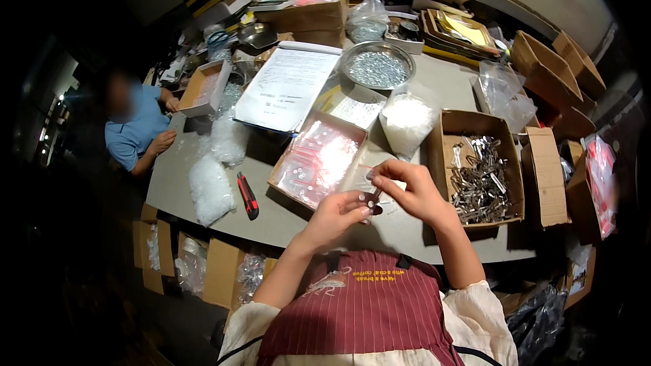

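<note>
My left hand [336,215] and my right hand [413,193] meet just above the near edge of the grey table [224,210]. Together they pinch a small dark metal part [371,201] and a thin clear plastic bag that is hard to make out. Right behind my hands lies a shallow cardboard box of small clear zip bags [317,158]. To my right stands an open cardboard box of shiny metal brackets [480,175].
A round metal bowl of small screws [377,66], a clear bag of white parts [405,120], a sheaf of printed paper [288,85] and a red utility knife [247,195] lie on the table. Another person in a blue shirt [135,125] sits at the left end. Cardboard boxes crowd the right side.
</note>
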